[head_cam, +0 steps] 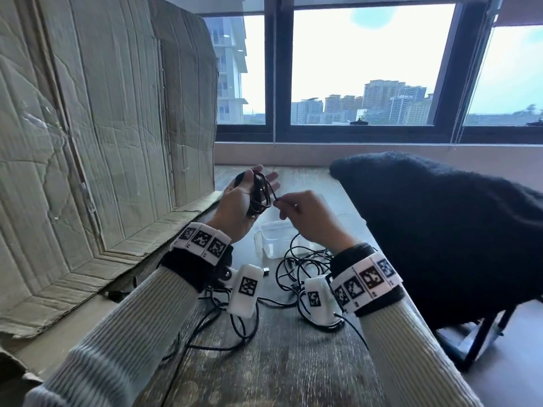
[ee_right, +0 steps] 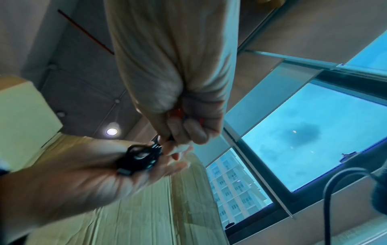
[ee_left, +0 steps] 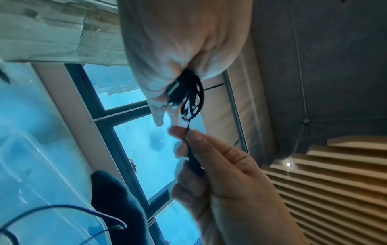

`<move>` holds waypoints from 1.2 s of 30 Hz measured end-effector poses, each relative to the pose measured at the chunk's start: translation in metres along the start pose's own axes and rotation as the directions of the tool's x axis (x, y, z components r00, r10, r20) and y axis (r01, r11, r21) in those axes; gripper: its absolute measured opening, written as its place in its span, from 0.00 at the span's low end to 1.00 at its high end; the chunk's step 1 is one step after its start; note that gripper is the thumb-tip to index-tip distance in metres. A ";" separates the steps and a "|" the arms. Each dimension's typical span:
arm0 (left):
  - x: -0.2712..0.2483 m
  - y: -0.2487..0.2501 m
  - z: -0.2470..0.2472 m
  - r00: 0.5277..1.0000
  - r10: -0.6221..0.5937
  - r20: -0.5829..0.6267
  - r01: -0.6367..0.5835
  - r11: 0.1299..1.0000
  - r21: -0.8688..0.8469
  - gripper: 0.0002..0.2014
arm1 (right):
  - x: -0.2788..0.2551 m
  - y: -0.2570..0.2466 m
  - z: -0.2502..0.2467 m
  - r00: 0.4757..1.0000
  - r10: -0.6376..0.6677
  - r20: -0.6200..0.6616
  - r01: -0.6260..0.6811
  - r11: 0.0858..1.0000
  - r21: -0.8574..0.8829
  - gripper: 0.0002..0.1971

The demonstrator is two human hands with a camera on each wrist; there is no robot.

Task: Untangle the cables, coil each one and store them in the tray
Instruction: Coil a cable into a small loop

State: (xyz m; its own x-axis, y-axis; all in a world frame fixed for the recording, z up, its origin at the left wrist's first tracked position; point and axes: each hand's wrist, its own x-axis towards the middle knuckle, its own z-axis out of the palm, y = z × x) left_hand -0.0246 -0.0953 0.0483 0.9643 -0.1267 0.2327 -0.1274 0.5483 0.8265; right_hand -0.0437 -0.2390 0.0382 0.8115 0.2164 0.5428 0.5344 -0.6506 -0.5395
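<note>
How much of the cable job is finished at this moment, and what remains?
Done: nothing is stored yet; the tray looks to hold no coil. In hand: the left hand holds a nearly finished coil, and the right hand pinches its loose end. Left: putting this coil in the tray, then untangling and coiling the tangled cables on the table.
</note>
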 end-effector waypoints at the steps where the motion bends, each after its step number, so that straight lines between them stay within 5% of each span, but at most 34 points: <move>1: 0.001 0.000 0.000 1.000 0.007 -0.029 -0.009 0.997 -0.072 0.13 | -0.001 -0.005 0.006 1.000 -0.022 -0.001 0.022 1.000 -0.011 0.13; 4: 0.005 0.001 -0.004 0.991 0.034 -0.132 -0.055 0.986 -0.159 0.10 | -0.003 -0.013 0.021 0.998 -0.054 0.025 0.055 0.997 -0.044 0.14; 8: 0.004 0.002 -0.011 0.989 0.087 -0.123 -0.108 0.979 -0.171 0.08 | -0.005 -0.014 0.028 0.995 -0.050 0.086 0.056 0.996 -0.066 0.14; 10: 0.005 0.001 -0.013 0.987 0.101 -0.127 -0.115 0.988 -0.101 0.06 | -0.006 -0.019 0.026 0.991 -0.054 0.122 0.064 0.995 -0.081 0.14; 15: 0.006 0.004 -0.015 0.988 0.082 -0.130 -0.083 0.996 -0.007 0.22 | -0.010 -0.033 0.011 0.990 -0.141 0.030 0.143 0.987 -0.079 0.09; 20: 0.003 0.001 -0.004 0.969 0.125 -0.213 -0.082 0.976 0.200 0.23 | -0.013 -0.042 0.021 0.963 -0.267 0.033 0.269 0.949 -0.162 0.09; 27: 0.008 0.003 -0.006 0.985 0.080 -0.156 -0.063 0.992 0.114 0.19 | -0.014 -0.041 0.020 0.957 -0.270 -0.107 0.263 0.962 -0.071 0.06; 31: 0.008 0.015 -0.014 0.991 -0.084 -0.104 0.072 0.991 -0.109 0.20 | -0.011 -0.037 0.011 0.976 -0.212 -0.042 0.212 0.977 0.004 0.07; 36: 0.007 0.018 -0.009 0.988 -0.062 -0.138 0.058 0.998 -0.030 0.09 | -0.006 -0.024 0.006 0.983 -0.186 0.004 0.185 0.979 0.089 0.10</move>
State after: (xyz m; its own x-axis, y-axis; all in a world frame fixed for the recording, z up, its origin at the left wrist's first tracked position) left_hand -0.0184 -0.0790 0.0602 0.9931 -0.0450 0.1079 -0.0638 0.5647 0.8228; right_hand -0.0596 -0.2203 0.0438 0.6987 0.3362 0.6315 0.6942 -0.5319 -0.4849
